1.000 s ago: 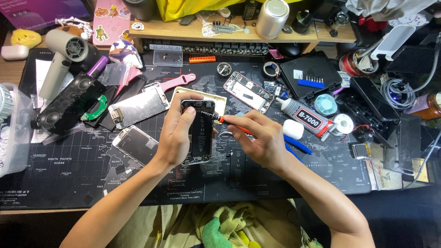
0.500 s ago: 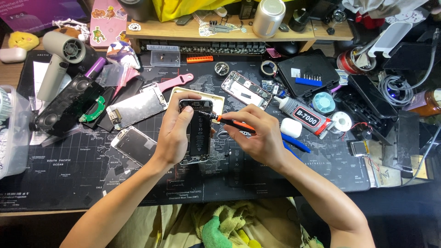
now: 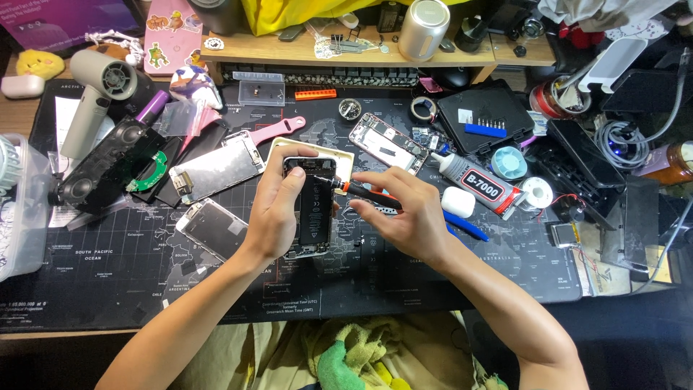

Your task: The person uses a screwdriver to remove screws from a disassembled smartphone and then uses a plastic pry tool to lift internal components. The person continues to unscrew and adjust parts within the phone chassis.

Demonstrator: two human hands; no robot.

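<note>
An opened phone body [image 3: 315, 209] with its black battery showing lies on the dark map-printed mat [image 3: 130, 274]. My left hand [image 3: 278, 209] grips the phone's left side, fingers curled over its top edge. My right hand [image 3: 408, 213] holds a black screwdriver with an orange collar [image 3: 361, 191], its tip at the phone's upper right edge. A cream-coloured pad [image 3: 345, 155] lies under the phone's top.
Two detached screens [image 3: 216, 170] [image 3: 213, 227] lie left of the phone; another opened phone [image 3: 386, 143] lies behind it. A glue tube [image 3: 476, 184], white earbud case [image 3: 458, 202], blue tool [image 3: 465, 226], bit case [image 3: 487, 115], hair dryer [image 3: 94, 97] and black speaker [image 3: 108, 170] crowd the mat.
Both hands and the phone stay nearly in place. The screwdriver's tip has shifted slightly along the phone's upper right edge.
</note>
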